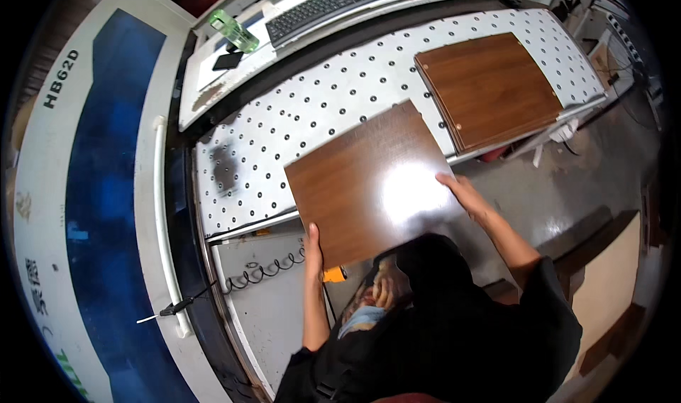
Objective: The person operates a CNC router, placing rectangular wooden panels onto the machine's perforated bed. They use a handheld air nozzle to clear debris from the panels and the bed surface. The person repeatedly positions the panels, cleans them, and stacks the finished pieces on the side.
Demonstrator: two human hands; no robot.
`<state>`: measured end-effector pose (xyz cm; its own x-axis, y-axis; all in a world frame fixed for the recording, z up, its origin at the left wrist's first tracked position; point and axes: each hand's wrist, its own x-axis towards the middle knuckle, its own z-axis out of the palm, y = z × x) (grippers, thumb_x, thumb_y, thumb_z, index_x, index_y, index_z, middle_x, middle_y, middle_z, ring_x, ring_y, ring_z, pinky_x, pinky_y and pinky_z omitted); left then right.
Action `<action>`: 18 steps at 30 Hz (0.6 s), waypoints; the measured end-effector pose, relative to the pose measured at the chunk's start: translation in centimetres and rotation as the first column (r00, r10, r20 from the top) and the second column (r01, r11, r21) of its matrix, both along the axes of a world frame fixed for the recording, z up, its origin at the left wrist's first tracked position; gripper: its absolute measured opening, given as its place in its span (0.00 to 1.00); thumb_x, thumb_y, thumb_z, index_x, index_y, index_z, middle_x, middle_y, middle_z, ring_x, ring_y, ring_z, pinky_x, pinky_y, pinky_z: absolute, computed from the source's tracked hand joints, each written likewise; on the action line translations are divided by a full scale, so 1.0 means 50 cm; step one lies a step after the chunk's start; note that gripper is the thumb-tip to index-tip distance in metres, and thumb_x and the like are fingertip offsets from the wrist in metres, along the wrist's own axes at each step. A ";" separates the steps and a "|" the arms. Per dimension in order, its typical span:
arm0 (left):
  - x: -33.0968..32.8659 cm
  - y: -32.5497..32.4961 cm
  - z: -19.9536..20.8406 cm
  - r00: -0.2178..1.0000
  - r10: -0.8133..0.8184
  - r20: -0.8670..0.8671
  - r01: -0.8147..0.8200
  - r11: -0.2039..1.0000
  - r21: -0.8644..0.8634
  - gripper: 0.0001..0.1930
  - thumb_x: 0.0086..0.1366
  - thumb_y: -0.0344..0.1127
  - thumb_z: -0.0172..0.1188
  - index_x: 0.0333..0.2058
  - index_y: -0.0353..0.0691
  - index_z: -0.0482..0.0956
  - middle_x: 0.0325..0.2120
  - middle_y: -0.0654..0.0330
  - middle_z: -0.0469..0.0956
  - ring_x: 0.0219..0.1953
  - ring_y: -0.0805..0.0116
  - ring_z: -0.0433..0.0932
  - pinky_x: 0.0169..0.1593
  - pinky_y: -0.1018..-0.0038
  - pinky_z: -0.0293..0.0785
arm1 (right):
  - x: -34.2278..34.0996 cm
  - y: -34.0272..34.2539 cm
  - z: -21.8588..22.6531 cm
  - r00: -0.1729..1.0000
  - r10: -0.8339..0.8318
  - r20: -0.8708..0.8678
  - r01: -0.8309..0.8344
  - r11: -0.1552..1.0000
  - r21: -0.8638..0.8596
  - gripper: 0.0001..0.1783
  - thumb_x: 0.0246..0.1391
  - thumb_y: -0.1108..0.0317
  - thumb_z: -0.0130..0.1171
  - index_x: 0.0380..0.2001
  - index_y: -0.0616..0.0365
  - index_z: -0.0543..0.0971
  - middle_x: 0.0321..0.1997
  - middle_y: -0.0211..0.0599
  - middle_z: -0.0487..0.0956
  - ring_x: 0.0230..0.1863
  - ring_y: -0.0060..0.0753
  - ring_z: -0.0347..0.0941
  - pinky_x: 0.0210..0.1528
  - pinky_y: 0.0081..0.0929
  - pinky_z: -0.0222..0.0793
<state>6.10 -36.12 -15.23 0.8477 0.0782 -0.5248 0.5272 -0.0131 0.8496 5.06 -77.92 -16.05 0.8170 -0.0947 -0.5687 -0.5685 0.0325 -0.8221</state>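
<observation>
A brown wood-grain board [347, 183] is held up in front of my body, tilted, with a bright glare across its right half. My left hand [313, 250] is closed on its left edge near the bottom corner, thumb on top. At the right edge my right hand [464, 192] grips the same board, its fingers mostly hidden underneath. Beyond the board, at the right end of the white table [284, 130] studded with small black-ringed balls, lies a stack of similar brown boards [489, 87]. Small round holes show near the top board's left corners.
A large white and blue machine [117, 183] stands along the left. Behind the table, a shelf carries a black keyboard [330, 9], a green bottle [234, 31] and a black phone [227, 61]. A coiled black cable [266, 274] hangs under the table. Panels [606, 289] stand at lower right.
</observation>
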 end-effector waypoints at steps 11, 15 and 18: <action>0.000 0.093 0.086 0.945 -0.277 -0.174 0.265 0.960 -0.088 0.28 0.73 0.54 0.56 0.62 0.40 0.69 0.49 0.56 0.77 0.47 0.70 0.78 0.43 0.77 0.75 | -0.108 0.132 0.078 0.834 -0.544 -0.092 0.552 0.817 0.167 0.42 0.61 0.36 0.57 0.62 0.64 0.69 0.50 0.42 0.80 0.53 0.35 0.75 0.51 0.35 0.75; -0.006 0.112 0.051 0.954 -0.281 -0.103 0.238 0.921 -0.307 0.21 0.75 0.47 0.53 0.58 0.40 0.71 0.44 0.61 0.80 0.42 0.74 0.79 0.43 0.77 0.75 | -0.136 0.188 0.057 0.802 -0.558 -0.212 0.596 0.734 0.325 0.42 0.62 0.33 0.55 0.59 0.64 0.71 0.48 0.44 0.80 0.51 0.40 0.79 0.52 0.36 0.79; -0.004 0.114 0.001 0.971 -0.236 -0.021 0.198 0.855 -0.480 0.24 0.75 0.46 0.53 0.63 0.38 0.69 0.50 0.59 0.78 0.48 0.73 0.77 0.51 0.75 0.73 | -0.112 0.214 0.076 0.799 -0.597 -0.081 0.600 0.779 0.181 0.44 0.64 0.35 0.53 0.54 0.75 0.73 0.46 0.52 0.81 0.46 0.41 0.83 0.47 0.31 0.83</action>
